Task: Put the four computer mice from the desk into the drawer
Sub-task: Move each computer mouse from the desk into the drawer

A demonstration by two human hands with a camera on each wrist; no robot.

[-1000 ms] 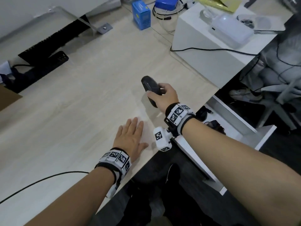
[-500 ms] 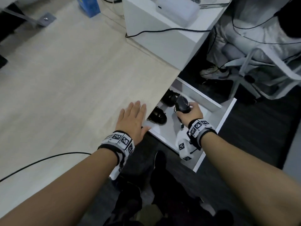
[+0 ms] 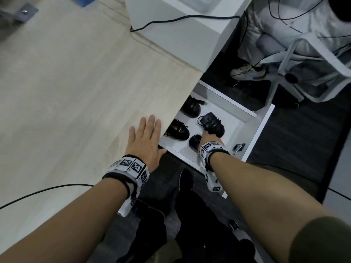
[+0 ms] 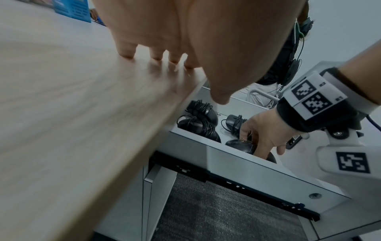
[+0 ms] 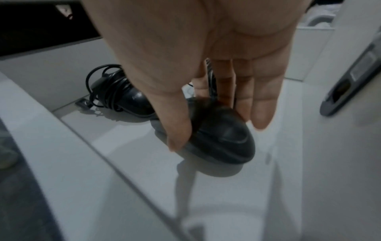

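The white drawer stands pulled out beside the wooden desk. Three black mice with wound cables lie in it: one at the back, one near the desk edge, one further out. My right hand reaches down into the drawer and grips a smooth black mouse, thumb on one side and fingers on the other, low over the drawer floor. That mouse shows partly beside my wrist. My left hand lies flat on the desk by its edge, fingers straight.
A white box with a black cable across it sits at the desk's far right. Another black cable crosses the near desk. A white chair with a seated person stands beyond the drawer. A small dark fitting sits on the drawer's front wall.
My right hand carried the black mouse from above the desk, rightward and down into the drawer, and now holds it lower near the floor. The left hand stayed flat on the desk.
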